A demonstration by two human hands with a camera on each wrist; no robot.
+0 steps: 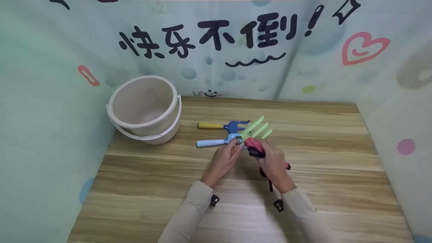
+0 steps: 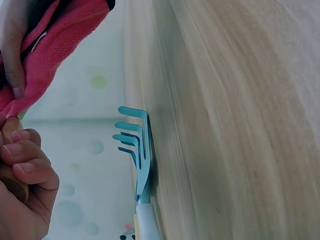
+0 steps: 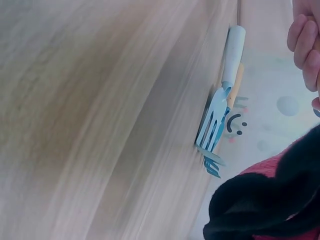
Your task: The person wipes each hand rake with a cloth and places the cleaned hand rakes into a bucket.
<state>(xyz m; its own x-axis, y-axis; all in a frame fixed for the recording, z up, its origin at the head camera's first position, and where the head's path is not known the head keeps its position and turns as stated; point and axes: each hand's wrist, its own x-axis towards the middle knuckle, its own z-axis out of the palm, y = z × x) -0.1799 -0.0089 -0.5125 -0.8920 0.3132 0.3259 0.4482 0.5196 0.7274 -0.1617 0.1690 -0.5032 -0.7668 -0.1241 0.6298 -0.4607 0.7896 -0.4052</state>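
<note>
Pale long sleeves (image 1: 189, 212) enter from the lower edge, each with a black fitting near the wrist. Left hand (image 1: 222, 159): grip closed, fingers curled firmly round the brown wooden handle (image 2: 16, 186) of a light green fork (image 1: 253, 127). Right hand (image 1: 274, 161): grip closed, pinching a pink and black cloth (image 1: 254, 145), the pink part of which meets the fork at the upper end of its handle. Fork and cloth are held above the wood-grain surface (image 1: 141, 202), tines pointing away from the person. Just beyond the hands, a light blue fork (image 1: 212, 143) and a dark blue fork with yellow handle (image 1: 211, 125) lie side by side; whether they touch cannot be told. White bucket (image 1: 145, 94) stands upright at the far left, handle lowered. Printed backdrop (image 1: 189, 17) hangs behind.
</note>
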